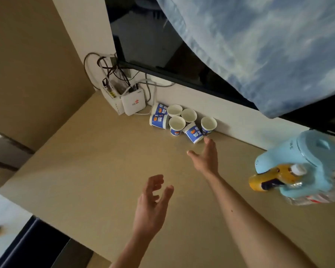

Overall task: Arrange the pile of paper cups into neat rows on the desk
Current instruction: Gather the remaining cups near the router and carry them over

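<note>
Several white paper cups with blue labels [182, 120] sit bunched against the wall at the back of the beige desk [97, 171]. Some stand upright, such as one at the right end [208, 125]; others lie on their sides, such as one at the left [159, 121] and one at the front [193, 133]. My right hand [206, 157] reaches out flat, fingertips just short of the front tipped cup, holding nothing. My left hand [153, 202] hovers lower over the desk, fingers loosely spread and empty.
A white router box [132, 104] with tangled cables stands left of the cups. A light blue kettle [302, 163] and plastic bottles [269, 178] crowd the desk's right side. A dark television [153, 41] hangs above, partly under a blue cloth [269, 45].
</note>
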Action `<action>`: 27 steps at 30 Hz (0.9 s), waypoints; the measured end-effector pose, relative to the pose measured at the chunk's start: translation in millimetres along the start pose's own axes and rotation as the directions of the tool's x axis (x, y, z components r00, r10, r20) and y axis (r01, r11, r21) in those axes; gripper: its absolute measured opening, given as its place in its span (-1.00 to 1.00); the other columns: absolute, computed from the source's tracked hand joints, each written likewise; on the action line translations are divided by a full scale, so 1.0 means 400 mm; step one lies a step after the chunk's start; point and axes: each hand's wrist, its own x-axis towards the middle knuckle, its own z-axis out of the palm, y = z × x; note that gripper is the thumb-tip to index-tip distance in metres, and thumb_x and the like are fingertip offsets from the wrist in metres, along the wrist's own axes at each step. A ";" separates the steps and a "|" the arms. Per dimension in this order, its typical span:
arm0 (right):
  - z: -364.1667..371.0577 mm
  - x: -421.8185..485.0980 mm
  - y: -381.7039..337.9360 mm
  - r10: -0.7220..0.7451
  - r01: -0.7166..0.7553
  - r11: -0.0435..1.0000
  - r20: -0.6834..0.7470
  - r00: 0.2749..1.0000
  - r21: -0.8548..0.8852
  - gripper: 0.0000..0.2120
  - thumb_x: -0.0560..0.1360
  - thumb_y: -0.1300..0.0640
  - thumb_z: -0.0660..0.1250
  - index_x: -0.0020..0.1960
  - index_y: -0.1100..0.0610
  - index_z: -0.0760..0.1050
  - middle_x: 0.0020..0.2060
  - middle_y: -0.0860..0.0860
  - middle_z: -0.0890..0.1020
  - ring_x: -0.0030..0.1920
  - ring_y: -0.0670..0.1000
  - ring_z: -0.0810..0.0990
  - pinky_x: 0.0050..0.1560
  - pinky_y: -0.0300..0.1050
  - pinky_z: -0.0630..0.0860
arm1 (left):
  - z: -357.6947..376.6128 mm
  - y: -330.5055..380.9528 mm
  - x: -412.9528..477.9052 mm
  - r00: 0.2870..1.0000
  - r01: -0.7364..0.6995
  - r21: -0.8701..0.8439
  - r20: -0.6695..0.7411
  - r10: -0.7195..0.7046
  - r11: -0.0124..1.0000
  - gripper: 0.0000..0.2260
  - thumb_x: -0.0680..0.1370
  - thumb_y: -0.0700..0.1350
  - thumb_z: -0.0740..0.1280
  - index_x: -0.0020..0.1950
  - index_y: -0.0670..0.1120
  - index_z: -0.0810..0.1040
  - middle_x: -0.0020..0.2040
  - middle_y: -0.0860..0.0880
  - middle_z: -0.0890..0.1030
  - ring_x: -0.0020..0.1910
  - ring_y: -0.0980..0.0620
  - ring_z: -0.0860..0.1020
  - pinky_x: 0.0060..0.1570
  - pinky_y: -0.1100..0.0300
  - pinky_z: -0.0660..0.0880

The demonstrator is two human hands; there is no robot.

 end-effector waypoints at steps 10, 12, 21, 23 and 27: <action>0.167 0.198 0.018 -0.054 0.027 0.882 -0.043 0.998 -0.470 -0.33 0.44 -0.06 0.49 0.41 0.15 0.30 0.29 0.11 0.47 0.32 0.19 0.45 0.12 0.12 0.46 | -0.044 -0.032 0.205 0.998 0.019 -0.017 0.057 -0.018 1.000 -0.71 0.54 0.18 0.38 0.22 0.14 0.53 0.18 0.22 0.60 0.16 0.29 0.55 0.06 0.22 0.53; 0.185 0.213 0.026 -0.048 -0.005 0.874 -0.097 0.994 -0.486 -0.36 0.44 -0.05 0.50 0.39 0.13 0.32 0.26 0.10 0.49 0.28 0.18 0.49 0.11 0.12 0.46 | -0.052 -0.041 0.226 0.998 0.019 -0.008 0.061 -0.019 1.000 -0.65 0.48 0.22 0.33 0.22 0.15 0.53 0.17 0.22 0.61 0.17 0.29 0.55 0.07 0.21 0.54; 0.150 0.109 0.086 0.098 -0.127 0.983 -0.210 0.973 -0.130 -0.35 0.36 -0.06 0.50 0.36 0.17 0.42 0.16 0.08 0.59 0.13 0.15 0.58 0.12 0.06 0.47 | -0.025 -0.040 0.294 0.991 0.056 0.005 0.126 -0.056 0.998 -0.67 0.49 0.15 0.39 0.22 0.11 0.54 0.15 0.19 0.62 0.13 0.30 0.55 0.12 0.08 0.58; 0.120 0.035 0.062 0.177 -0.162 0.981 -0.157 0.972 0.102 -0.32 0.37 -0.05 0.53 0.40 0.12 0.40 0.10 -0.02 0.63 0.07 -0.01 0.63 0.15 -0.05 0.53 | -0.001 -0.033 0.311 0.985 0.077 0.011 0.152 -0.078 0.997 -0.63 0.47 0.19 0.45 0.21 0.12 0.53 0.15 0.19 0.62 0.13 0.31 0.55 0.14 0.01 0.59; 0.082 -0.106 0.005 0.109 -0.094 0.948 -0.030 0.994 0.305 -0.28 0.38 0.07 0.60 0.44 0.00 0.35 0.05 -0.23 0.63 0.11 -0.17 0.61 0.11 -0.37 0.48 | 0.048 -0.007 0.347 0.969 0.108 0.001 0.223 -0.106 0.994 -0.33 0.25 0.38 0.42 0.27 0.10 0.51 0.16 0.21 0.60 0.18 0.32 0.53 0.21 0.01 0.57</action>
